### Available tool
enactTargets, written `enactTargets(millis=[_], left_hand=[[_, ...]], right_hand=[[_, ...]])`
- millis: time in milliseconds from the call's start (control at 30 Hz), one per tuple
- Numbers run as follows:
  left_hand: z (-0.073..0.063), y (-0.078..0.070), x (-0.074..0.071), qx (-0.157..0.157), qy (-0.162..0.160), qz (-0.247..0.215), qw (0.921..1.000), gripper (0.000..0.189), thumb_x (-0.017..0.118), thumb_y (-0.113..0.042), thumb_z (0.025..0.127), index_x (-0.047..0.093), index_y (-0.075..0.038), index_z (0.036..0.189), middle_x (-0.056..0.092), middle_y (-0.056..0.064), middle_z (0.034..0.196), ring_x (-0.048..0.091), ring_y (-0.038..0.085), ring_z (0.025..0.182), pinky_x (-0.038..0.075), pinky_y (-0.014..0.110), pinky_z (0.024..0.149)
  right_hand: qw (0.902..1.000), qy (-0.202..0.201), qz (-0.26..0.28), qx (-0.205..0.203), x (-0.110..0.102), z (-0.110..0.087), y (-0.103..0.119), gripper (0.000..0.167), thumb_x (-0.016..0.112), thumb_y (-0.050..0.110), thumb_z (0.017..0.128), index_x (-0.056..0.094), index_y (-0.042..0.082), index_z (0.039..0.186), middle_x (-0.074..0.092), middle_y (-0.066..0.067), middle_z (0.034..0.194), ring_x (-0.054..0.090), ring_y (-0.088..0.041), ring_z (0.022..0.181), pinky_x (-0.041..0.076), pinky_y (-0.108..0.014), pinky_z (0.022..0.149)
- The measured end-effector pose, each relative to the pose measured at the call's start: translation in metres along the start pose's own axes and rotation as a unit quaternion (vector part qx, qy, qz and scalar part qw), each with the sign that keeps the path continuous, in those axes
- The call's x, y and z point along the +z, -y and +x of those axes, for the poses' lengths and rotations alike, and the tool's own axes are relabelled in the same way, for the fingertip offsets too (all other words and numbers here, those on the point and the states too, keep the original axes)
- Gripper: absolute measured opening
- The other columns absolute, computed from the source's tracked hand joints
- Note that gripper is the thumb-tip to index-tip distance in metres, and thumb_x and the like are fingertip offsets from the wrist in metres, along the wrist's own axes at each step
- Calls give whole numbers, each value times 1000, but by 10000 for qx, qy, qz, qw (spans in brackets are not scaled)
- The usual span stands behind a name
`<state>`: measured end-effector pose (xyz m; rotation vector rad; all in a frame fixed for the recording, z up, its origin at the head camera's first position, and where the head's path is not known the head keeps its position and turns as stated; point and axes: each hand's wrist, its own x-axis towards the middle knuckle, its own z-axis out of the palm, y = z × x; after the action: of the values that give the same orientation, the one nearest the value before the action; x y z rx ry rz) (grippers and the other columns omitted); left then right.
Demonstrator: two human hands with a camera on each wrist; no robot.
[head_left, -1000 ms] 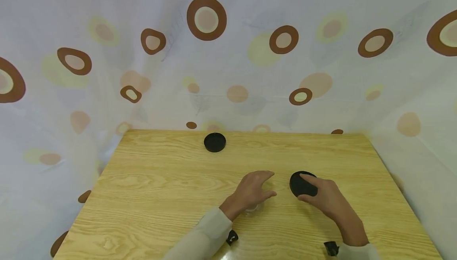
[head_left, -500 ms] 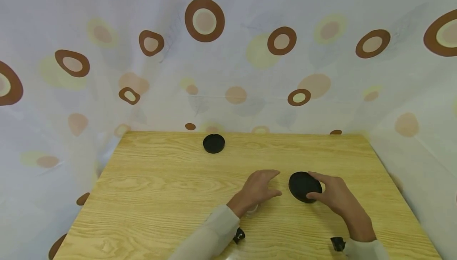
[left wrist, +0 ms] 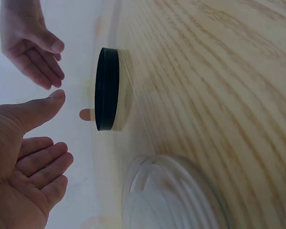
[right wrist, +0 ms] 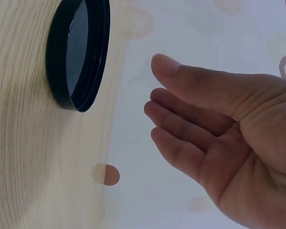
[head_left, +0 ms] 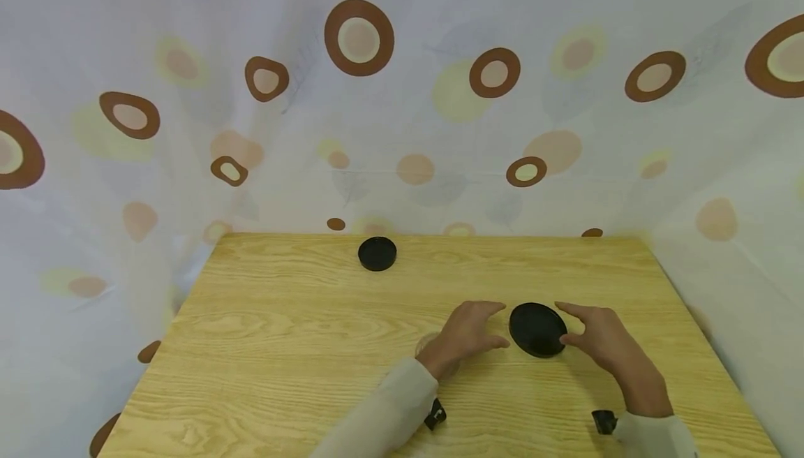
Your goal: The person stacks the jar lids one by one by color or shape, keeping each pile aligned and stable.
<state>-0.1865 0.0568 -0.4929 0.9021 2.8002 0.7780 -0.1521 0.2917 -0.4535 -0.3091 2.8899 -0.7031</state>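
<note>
A round black lid lies hollow side up on the wooden table between both hands. My left hand is held just left of it, fingers and thumb spread apart and holding nothing. From the right, my right hand faces the lid with parted fingers, the thumb tip right at the rim in the head view. In the right wrist view, the raised wall of the lid shows, apart from the fingers. A clear ridged container stands below my left wrist, mostly covered by that hand in the head view.
A second round black lid lies near the back edge of the table. Behind and beside the table hangs a pale sheet printed with brown and yellow rings.
My right hand has drawn back to the right off the black lid, which has shifted slightly right and nearer. My left hand has moved right toward it, uncovering part of the clear container.
</note>
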Motion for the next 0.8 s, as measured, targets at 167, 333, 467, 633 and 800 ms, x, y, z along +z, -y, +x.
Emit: enactTargets(millis=[167,333,467,633,800], left_hand=[[3,-4,5,-133,107,120,9998,60,77,-36,79,58,-15,131,61,-4,129,60,9,116,49,18,94],[5,-6,9,-251,48,225,9994,59,78,-36,78,58,-17,130,62,-6,128,60,8,115,49,18,93],[8,-7,12,-278,-46,253,9993,58,79,-36,77,60,-17,128,63,-6,127,60,8,114,49,17,92],[11,-9,16,-375,-82,346,9987,58,80,-36,75,61,-16,127,64,-6,125,61,7,113,50,17,91],[13,-8,22,-321,-154,206,9992,54,81,-32,75,64,-16,123,67,-6,120,63,7,108,50,16,87]], right_hand=[[9999,-30,-64,-95,1,1,-5,56,71,2,78,51,-10,129,59,-38,112,62,-34,70,41,-29,54],[9998,-27,-181,-25,3,2,-12,52,67,-2,81,51,-10,129,63,-35,102,36,-9,43,37,-26,50],[9995,66,-286,79,3,4,-16,53,68,-1,80,50,-10,130,60,-38,109,40,-12,45,42,-30,55],[9988,191,-421,133,4,7,-21,55,71,0,78,52,-9,128,54,-40,119,62,-41,80,53,-43,67],[9987,232,-407,198,8,9,-26,54,72,-2,75,54,-10,126,55,-39,118,60,-49,96,54,-46,70]])
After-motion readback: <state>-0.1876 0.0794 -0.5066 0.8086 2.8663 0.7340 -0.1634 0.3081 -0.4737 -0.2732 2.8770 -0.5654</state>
